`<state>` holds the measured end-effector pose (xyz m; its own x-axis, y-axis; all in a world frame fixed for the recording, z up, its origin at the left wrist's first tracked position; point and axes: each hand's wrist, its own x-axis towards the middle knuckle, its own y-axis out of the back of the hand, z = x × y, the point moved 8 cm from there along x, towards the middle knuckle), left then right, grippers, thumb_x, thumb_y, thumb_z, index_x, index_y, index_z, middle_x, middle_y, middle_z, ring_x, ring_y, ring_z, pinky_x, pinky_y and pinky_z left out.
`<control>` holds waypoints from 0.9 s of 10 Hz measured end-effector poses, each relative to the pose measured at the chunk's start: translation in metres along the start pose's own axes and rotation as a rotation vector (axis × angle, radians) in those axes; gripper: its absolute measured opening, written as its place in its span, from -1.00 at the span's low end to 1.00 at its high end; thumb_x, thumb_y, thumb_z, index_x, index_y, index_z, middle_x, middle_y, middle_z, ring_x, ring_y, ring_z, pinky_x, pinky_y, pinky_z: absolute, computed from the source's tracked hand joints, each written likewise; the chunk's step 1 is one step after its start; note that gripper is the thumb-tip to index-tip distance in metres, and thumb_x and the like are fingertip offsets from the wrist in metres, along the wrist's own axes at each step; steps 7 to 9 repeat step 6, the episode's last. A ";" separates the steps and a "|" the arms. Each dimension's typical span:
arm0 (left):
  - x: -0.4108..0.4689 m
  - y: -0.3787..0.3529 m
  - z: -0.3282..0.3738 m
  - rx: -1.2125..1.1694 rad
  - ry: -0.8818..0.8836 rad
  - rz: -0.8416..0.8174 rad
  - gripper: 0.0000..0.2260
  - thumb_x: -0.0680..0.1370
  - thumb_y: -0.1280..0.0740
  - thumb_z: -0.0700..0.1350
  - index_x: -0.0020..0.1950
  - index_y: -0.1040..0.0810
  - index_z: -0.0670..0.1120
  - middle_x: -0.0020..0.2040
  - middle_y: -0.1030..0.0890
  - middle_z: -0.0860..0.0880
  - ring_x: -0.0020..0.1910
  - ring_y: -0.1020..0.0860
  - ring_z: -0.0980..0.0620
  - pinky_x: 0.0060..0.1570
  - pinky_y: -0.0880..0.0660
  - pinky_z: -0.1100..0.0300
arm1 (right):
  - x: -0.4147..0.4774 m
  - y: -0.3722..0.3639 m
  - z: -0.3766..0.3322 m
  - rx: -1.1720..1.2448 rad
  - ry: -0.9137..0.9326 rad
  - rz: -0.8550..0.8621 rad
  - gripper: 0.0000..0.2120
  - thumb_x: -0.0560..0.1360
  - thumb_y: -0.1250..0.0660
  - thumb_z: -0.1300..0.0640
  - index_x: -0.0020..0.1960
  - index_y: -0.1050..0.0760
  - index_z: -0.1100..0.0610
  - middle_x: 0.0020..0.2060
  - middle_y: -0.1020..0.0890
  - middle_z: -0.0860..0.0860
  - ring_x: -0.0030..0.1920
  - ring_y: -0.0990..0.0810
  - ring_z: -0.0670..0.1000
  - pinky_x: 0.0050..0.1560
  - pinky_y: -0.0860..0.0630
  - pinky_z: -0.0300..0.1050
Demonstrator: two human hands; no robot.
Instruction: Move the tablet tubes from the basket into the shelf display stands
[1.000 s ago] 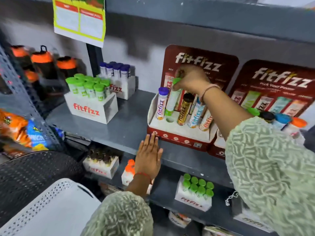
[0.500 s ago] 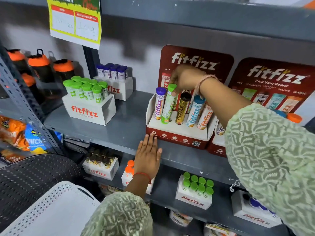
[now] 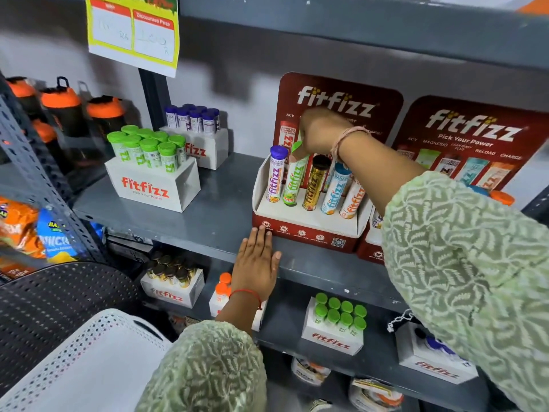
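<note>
A red and white display stand point(image 3: 300, 217) sits on the grey shelf point(image 3: 219, 221). It holds a purple-capped tube point(image 3: 274, 176), a green-capped tube point(image 3: 292, 181), a black and gold tube point(image 3: 314, 185), a blue tube point(image 3: 334, 191) and an orange tube point(image 3: 352, 203). My right hand point(image 3: 320, 135) pinches the green tube's cap; the tube stands in its slot, second from the left. My left hand point(image 3: 257, 260) lies flat on the shelf edge, fingertips touching the stand's front. A white perforated basket point(image 3: 98, 352) is at the lower left.
A second red stand point(image 3: 463, 138) stands to the right, partly hidden by my sleeve. White boxes of green-capped tubes point(image 3: 154, 176) and purple-capped tubes point(image 3: 196, 129) sit at the left. Orange-lidded shakers point(image 3: 64, 105) are far left. The lower shelf holds more boxes point(image 3: 334, 328).
The green tube has dropped from above its hole down into the slot, with my right hand following it down. My left hand has stayed flat on the shelf edge.
</note>
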<state>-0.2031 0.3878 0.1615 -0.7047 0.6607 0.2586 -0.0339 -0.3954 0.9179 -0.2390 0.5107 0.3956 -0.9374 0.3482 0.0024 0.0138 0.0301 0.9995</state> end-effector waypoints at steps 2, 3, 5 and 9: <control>0.000 0.000 0.000 0.014 -0.012 -0.033 -0.53 0.63 0.11 0.02 0.46 0.14 -0.15 0.52 0.05 -0.13 0.48 0.15 -0.05 0.40 0.26 0.11 | -0.003 -0.009 0.008 -0.056 -0.078 -0.044 -0.50 0.31 -0.50 -0.03 0.05 -0.50 0.31 -0.16 -0.49 0.13 -0.12 -0.51 0.14 -0.15 -0.40 -0.12; 0.001 -0.001 0.000 0.017 -0.013 -0.043 -0.53 0.63 0.11 0.02 0.46 0.13 -0.16 0.52 0.05 -0.13 0.48 0.15 -0.05 0.39 0.27 0.11 | -0.004 -0.020 0.007 -0.071 -0.055 -0.006 -0.58 0.31 -0.47 -0.11 -0.12 -0.51 0.24 -0.10 -0.60 0.16 -0.11 -0.53 0.15 -0.12 -0.39 -0.07; 0.005 -0.003 -0.001 -0.026 -0.028 -0.061 -0.53 0.63 0.10 0.02 0.46 0.13 -0.16 0.52 0.08 -0.12 0.48 0.17 -0.04 0.38 0.29 0.12 | -0.029 -0.004 0.009 0.006 -0.098 0.121 -0.36 0.30 -0.41 -0.22 0.24 -0.46 0.13 0.29 -0.47 0.15 0.34 -0.36 0.19 0.33 -0.28 0.11; -0.004 0.005 -0.001 -0.150 -0.037 -0.002 -0.55 0.63 0.07 0.00 0.45 0.15 -0.12 0.52 0.08 -0.11 0.46 0.22 0.01 0.39 0.28 0.13 | -0.083 0.025 0.021 0.416 -0.029 0.515 -0.65 0.37 -0.43 -0.03 0.11 -0.58 0.07 0.11 -0.58 0.08 0.11 -0.53 -0.02 0.14 -0.41 -0.29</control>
